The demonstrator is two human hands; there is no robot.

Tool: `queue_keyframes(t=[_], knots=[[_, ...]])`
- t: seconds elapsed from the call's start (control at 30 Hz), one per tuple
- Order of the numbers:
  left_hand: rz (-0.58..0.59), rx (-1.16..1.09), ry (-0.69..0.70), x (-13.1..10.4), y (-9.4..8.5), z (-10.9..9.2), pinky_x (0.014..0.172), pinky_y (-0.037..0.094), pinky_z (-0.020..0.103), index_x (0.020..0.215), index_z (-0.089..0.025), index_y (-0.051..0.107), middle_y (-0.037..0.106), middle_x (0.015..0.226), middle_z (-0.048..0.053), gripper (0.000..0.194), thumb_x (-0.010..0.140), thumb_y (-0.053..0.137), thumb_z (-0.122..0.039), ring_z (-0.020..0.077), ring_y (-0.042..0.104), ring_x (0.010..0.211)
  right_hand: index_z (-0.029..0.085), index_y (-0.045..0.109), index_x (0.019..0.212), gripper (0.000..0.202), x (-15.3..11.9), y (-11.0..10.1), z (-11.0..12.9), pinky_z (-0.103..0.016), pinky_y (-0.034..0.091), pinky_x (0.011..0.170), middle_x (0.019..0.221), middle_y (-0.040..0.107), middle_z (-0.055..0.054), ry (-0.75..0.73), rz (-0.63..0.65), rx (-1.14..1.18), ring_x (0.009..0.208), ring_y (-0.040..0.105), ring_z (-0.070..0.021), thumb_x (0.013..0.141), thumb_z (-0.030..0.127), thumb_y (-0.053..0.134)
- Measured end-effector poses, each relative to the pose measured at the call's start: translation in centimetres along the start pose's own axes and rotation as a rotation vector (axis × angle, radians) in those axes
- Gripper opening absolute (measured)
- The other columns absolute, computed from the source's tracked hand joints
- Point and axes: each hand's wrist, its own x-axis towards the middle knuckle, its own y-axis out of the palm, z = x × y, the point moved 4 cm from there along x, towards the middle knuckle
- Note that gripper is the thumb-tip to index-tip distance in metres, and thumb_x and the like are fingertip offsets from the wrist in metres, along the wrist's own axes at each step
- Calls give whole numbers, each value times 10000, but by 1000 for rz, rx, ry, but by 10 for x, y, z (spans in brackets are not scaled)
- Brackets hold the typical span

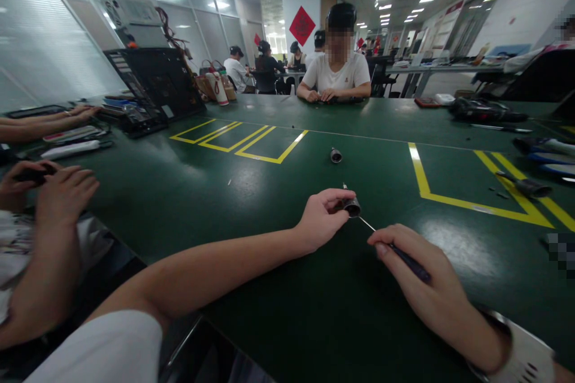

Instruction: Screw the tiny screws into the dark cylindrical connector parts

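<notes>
A green table (pixel 202 191) spreads beneath the metal cup (pixel 353 208), with yellow tape (pixel 418 170) to the cup's left and right. Nearer than the cup, the right hand (pixel 426 269) is closed round a screwdriver (pixel 411 263), its thin shaft reaching the cup's open end. The left hand (pixel 321 218) is clamped on the cup, thumb against fingers. Beyond it lies a smaller-looking second cup (pixel 336 155).

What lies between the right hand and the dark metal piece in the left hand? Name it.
The head view shows the tool's thin shaft between the right hand and the dark metal piece; whether its tip touches the piece is unclear.
</notes>
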Motion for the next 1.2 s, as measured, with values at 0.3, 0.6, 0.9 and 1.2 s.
queue_keyframes(t=[0.3, 0.6, 0.9, 1.2], knots=[[34, 151, 101, -2, -1, 1, 919, 497, 386, 972, -134, 650, 599, 1145, 113, 336, 673, 560, -9, 210, 601, 1047, 211, 617, 793, 158, 2, 2, -1, -274, 477, 587, 735, 641, -21, 20, 31, 2, 679, 607, -167, 841, 206, 466], [40, 49, -25, -1, 2, 0, 898, 502, 418, 1001, -99, 563, 635, 1034, 124, 313, 698, 568, -23, 192, 648, 928, 209, 627, 790, 168, 1, 2, 0, -273, 476, 560, 720, 641, -22, 70, 23, 10, 646, 612, -166, 835, 230, 467], [29, 92, 56, -1, 1, 1, 816, 532, 356, 906, -120, 581, 616, 1004, 80, 256, 666, 613, -37, 178, 655, 876, 208, 632, 737, 189, 3, -2, 1, -266, 468, 523, 655, 644, -17, 143, 16, 51, 595, 614, -168, 810, 279, 473], [31, 76, 3, 1, -2, 5, 861, 526, 414, 982, -123, 561, 660, 946, 85, 275, 715, 601, -71, 190, 667, 885, 216, 633, 741, 177, 3, -1, -1, -256, 472, 528, 646, 639, -5, 170, 5, 80, 596, 619, -162, 808, 277, 481]])
